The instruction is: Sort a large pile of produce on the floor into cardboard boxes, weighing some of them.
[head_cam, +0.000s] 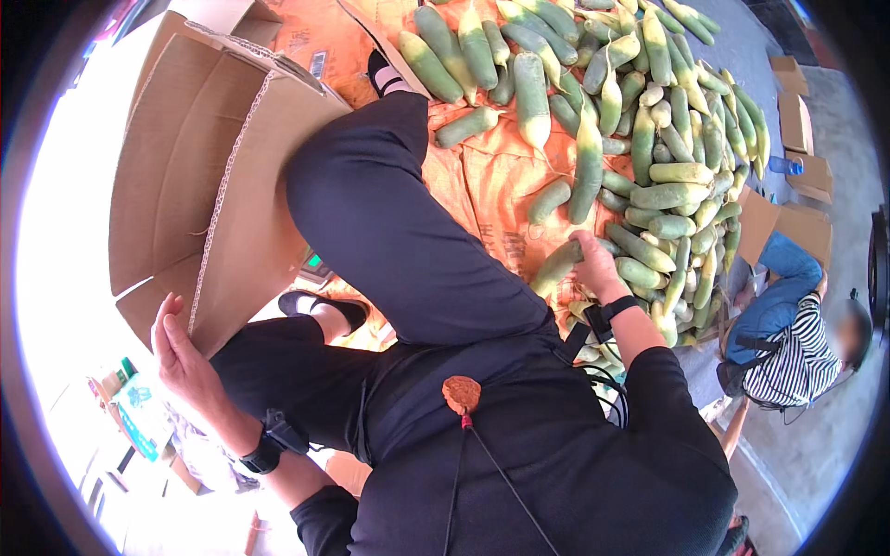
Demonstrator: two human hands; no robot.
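Observation:
A large pile of green radishes (643, 139) with pale yellow-green ends lies on orange woven sheeting (480, 201). At the pile's near edge, my right hand (596, 264) has its fingers around one end of a green radish (556, 267). My left hand (182, 354) is beside the lower edge of a cardboard box (250, 208), fingers extended and holding nothing. The box's flaps stand open, and the part of its inside that shows holds no radishes. A few radishes, among them a short one (549, 200), lie loose between the pile and my legs.
Beyond the pile, a person in a striped top (793, 361) bends beside an open cardboard box (799, 226). More cartons (796, 121) stand along the grey floor. A device with a green display (316, 264) is partly hidden between the large box and my leg.

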